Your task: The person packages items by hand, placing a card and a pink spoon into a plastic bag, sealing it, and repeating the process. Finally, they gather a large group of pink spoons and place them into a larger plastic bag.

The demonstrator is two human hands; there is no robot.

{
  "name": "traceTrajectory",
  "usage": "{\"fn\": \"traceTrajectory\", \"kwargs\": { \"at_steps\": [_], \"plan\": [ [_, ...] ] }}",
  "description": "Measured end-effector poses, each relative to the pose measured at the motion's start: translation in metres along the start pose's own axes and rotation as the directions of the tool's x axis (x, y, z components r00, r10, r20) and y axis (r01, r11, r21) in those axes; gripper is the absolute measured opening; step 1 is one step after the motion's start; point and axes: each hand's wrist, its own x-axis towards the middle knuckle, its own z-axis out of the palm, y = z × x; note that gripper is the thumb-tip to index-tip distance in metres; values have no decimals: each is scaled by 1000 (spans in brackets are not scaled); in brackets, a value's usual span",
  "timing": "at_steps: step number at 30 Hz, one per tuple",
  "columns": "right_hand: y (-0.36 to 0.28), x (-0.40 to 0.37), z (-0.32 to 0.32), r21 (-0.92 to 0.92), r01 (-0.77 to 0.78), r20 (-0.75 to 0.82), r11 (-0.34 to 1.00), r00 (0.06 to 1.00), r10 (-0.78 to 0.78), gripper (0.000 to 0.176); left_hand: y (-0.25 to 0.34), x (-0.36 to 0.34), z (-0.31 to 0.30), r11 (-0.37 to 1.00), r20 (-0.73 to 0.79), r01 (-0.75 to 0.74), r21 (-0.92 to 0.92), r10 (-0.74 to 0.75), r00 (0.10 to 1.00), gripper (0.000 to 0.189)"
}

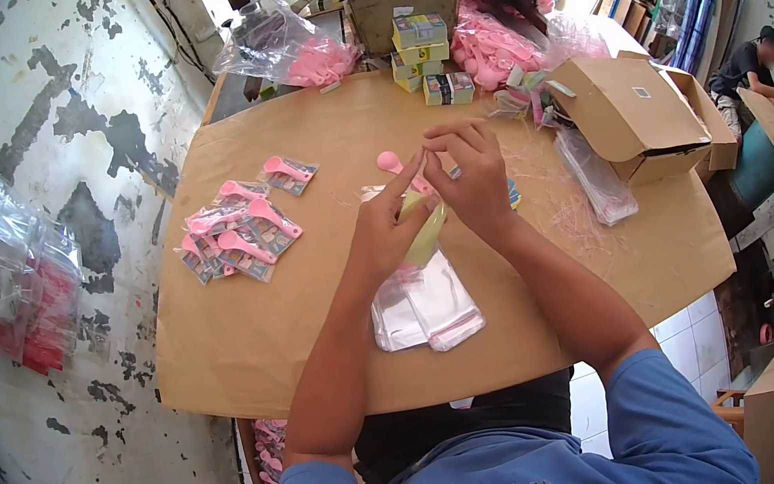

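Above the middle of the table, my left hand (389, 229) holds a yellowish-green packet (423, 236), its fingers pressed round it. My right hand (470, 176) is beside it, thumb and fingertips pinched close to the left fingertips; what they pinch is too small to tell. A pink spoon (389, 162) shows just beyond the hands. Below them lie stacks of clear plastic sleeves (445, 304). To the left is a pile of pink spoons (246, 248) on printed packets, with one more spoon on a packet (288, 170) behind it.
An open cardboard box (635, 111) stands at the right, beside clear bags (597, 178). Small card stacks (449, 88) and bags of pink pieces (490, 48) line the back. Thin pink strips (573, 212) are scattered at right. Another person (753, 72) sits far right.
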Motion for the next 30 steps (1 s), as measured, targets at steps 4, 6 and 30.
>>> {"fn": "traceTrajectory", "kwargs": {
  "at_steps": [4, 6, 30],
  "plan": [
    [8, -2, 1, 183, -215, -34, 959, 974, 225, 7, -18, 4, 7, 978, -52, -140, -152, 134, 990, 64],
    [20, 2, -4, 294, -350, -44, 890, 925, 378, 6, -17, 0, 6, 975, -56, -45, -218, 33, 998, 65],
    [6, 0, -6, 524, -739, 675, 424, 664, 322, 21, -22, 11, -8, 787, -307, -185, -588, -5, 952, 30]
  ]
}}
